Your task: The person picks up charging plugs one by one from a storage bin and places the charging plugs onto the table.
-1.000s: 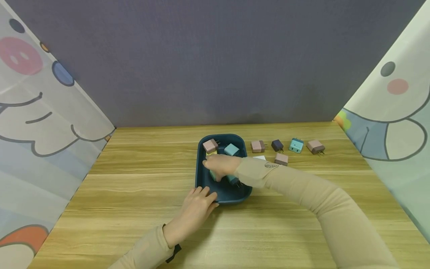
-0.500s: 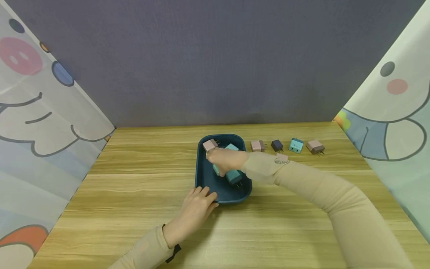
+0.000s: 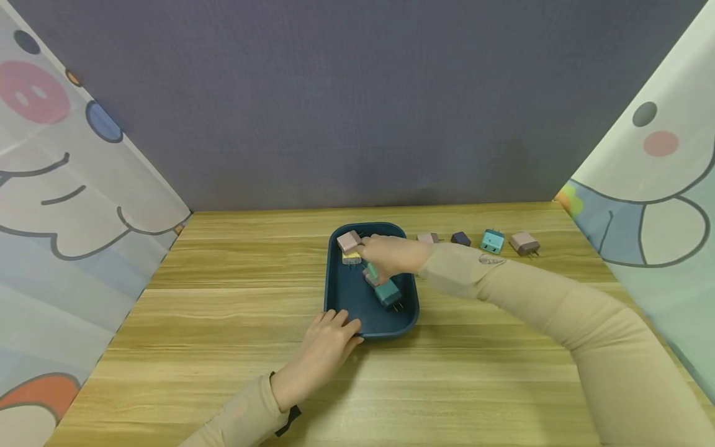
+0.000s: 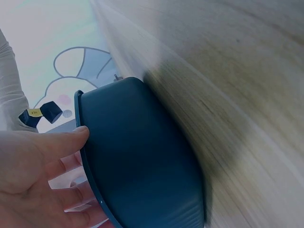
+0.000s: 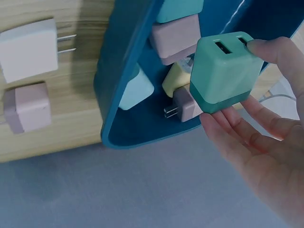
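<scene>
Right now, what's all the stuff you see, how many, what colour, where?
Table: 1, brown, under bin
Backdrop: 1, grey, behind table
Cartoon sheets: 2, pale, both sides
Bin: 1, dark blue, on table
Pink plugs: 4, pink, two in bin, two outside
Blue plugs: 2, light blue, one in bin, one outside
Green plugs: 2, green, one held, one in bin
Yellow plug: 1, yellow, in bin
White plug: 1, white, beside bin
Navy plug: 1, navy, on table
Wrist gadgets: 2, black, on wrists
Sleeves: 2, beige, both arms
Left hand: 1, gripping bin rim
Right hand: 1, holding green plug
</scene>
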`<state>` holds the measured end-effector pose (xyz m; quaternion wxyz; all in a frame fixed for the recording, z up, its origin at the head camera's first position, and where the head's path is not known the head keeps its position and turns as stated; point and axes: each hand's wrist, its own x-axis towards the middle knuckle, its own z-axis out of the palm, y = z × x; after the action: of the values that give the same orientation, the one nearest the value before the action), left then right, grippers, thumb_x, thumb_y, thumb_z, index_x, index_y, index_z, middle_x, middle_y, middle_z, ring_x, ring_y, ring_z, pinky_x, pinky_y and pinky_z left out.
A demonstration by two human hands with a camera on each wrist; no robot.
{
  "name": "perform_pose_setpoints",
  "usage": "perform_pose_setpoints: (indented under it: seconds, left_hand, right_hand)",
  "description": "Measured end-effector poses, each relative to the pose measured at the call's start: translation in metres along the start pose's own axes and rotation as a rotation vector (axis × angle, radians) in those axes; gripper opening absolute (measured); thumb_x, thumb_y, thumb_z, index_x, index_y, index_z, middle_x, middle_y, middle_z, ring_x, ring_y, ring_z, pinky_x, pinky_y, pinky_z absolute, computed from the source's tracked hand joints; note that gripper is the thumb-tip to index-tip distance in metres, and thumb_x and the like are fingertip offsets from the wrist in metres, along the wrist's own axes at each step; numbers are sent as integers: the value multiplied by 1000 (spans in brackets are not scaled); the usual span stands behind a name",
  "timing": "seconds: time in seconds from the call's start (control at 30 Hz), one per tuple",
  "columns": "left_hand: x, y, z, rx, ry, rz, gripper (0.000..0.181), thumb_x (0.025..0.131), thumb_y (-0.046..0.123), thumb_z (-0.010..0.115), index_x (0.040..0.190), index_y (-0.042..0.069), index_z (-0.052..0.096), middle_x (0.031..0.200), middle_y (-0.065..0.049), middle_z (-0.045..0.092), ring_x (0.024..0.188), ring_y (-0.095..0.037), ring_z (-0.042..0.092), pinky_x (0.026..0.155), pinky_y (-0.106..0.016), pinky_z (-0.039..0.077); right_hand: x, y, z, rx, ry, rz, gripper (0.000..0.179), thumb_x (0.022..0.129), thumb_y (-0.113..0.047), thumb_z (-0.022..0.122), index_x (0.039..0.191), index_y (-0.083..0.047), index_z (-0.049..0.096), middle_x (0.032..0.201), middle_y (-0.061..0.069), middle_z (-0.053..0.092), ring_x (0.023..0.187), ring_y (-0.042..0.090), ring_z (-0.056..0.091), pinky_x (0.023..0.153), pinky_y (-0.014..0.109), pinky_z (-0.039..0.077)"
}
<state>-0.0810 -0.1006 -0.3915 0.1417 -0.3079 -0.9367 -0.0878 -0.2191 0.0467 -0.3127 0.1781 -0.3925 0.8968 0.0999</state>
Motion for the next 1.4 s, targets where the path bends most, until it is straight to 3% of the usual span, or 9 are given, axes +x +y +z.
perform_pose_setpoints:
  seconds: [0.2, 0.67, 0.93, 1.07, 1.2, 1.4]
  left_hand:
    - [0, 0, 0, 1, -4, -2, 12, 76, 24, 69, 77, 17, 59, 68, 3, 46, 59, -11, 36, 58, -24, 30]
    - [0, -1, 0, 0, 8, -1, 12, 76, 23, 69, 77, 17, 59, 68, 3, 46, 60, -12, 38, 59, -25, 32]
    - [0, -1, 0, 5, 1, 3, 12, 76, 23, 69, 78, 17, 59, 68, 4, 46, 59, -12, 37, 59, -25, 32]
    - [0, 0, 0, 6, 4, 0, 12, 76, 24, 69, 77, 17, 59, 68, 3, 46, 60, -12, 38, 59, -25, 32]
    - [0, 0, 0, 1, 2, -5, 12, 77, 24, 68, 78, 17, 59, 69, 3, 47, 60, -12, 39, 59, -25, 32]
    - [0, 0, 1, -12, 14, -7, 11, 76, 23, 69, 78, 17, 60, 69, 3, 48, 61, -12, 40, 59, -25, 32]
  right_hand:
    - [-9, 10, 1, -7, -4, 18, 76, 70, -26, 74, 131, 0, 36, 131, 18, 39, 116, 30, 41, 91, 36, 38]
    - [-30, 36, 8, 53, 74, -4, 62, 70, -18, 74, 119, 6, 44, 114, 20, 47, 98, 28, 50, 77, 34, 44]
    - [-44, 46, 12, 137, 47, 43, 67, 71, -16, 75, 124, 6, 40, 125, 26, 40, 104, 32, 50, 79, 36, 44]
    - [-52, 53, 15, 208, 53, 85, 72, 71, -13, 74, 129, 6, 36, 134, 28, 31, 115, 35, 43, 86, 39, 42]
    - [-60, 62, 19, 174, 110, 66, 71, 70, -11, 74, 127, 10, 37, 126, 27, 39, 113, 35, 43, 86, 39, 41]
    - [-69, 74, 24, 174, 185, 48, 53, 65, -7, 74, 109, 8, 49, 100, 18, 51, 85, 25, 53, 69, 32, 47]
